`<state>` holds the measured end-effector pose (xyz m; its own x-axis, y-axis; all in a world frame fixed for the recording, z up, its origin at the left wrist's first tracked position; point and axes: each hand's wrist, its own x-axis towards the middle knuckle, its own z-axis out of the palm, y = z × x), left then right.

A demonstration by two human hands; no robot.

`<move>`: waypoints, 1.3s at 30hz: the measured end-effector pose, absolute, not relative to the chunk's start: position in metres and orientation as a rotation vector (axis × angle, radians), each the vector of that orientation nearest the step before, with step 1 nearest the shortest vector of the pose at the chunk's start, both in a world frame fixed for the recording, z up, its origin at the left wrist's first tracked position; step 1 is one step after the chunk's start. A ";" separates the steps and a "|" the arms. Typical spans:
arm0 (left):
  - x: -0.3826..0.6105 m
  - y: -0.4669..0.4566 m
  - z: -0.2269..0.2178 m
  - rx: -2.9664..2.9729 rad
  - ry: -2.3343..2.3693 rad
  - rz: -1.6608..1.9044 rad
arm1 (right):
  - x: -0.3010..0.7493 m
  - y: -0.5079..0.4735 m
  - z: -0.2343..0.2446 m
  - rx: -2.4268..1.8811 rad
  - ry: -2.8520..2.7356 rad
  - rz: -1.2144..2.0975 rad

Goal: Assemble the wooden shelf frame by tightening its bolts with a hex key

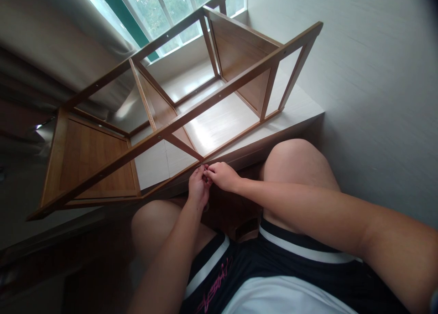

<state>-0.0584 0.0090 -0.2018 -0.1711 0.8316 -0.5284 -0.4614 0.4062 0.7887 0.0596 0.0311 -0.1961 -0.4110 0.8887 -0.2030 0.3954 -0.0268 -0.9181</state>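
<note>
A brown wooden shelf frame lies on its side in front of me, its rails dotted with small holes. My left hand and my right hand meet just below its lower front rail, near the joint with a cross bar. The fingers of both hands are closed in pinches around the same spot. A tiny pale sliver shows between the fingertips, too small to name. Whether the fingertips touch the rail, I cannot tell.
Under the frame is a pale ledge, its front edge close to my knees. Behind stand a window and a curtain. A light wall is on the right. Below my hands, the space between my legs is dark.
</note>
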 end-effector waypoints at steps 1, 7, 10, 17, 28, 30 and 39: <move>-0.058 0.009 -0.201 0.389 1.289 1.186 | 0.058 0.031 -0.198 -1.271 -1.673 1.603; -0.058 0.009 -0.198 0.436 1.308 1.133 | 0.060 0.029 -0.204 -0.941 -0.804 2.418; -0.058 0.009 -0.196 0.428 1.346 1.151 | 0.062 0.030 -0.203 -0.879 -0.701 2.503; -0.058 0.009 -0.199 0.450 1.364 1.166 | 0.059 0.023 -0.199 -1.000 -0.863 2.337; -0.055 0.010 -0.200 0.457 1.387 1.201 | 0.051 0.031 -0.210 -1.042 -1.231 1.925; -0.054 0.010 -0.200 0.460 1.392 1.195 | 0.052 0.031 -0.211 -1.104 -1.314 1.868; -0.055 0.010 -0.201 0.470 1.365 1.227 | 0.060 0.031 -0.197 -1.248 -1.700 1.499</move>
<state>-0.0549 0.0097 -0.2006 -0.2375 0.8496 -0.4709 -0.3779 0.3658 0.8505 0.0604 0.0308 -0.1966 -0.4197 0.8913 -0.1716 0.2816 -0.0519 -0.9581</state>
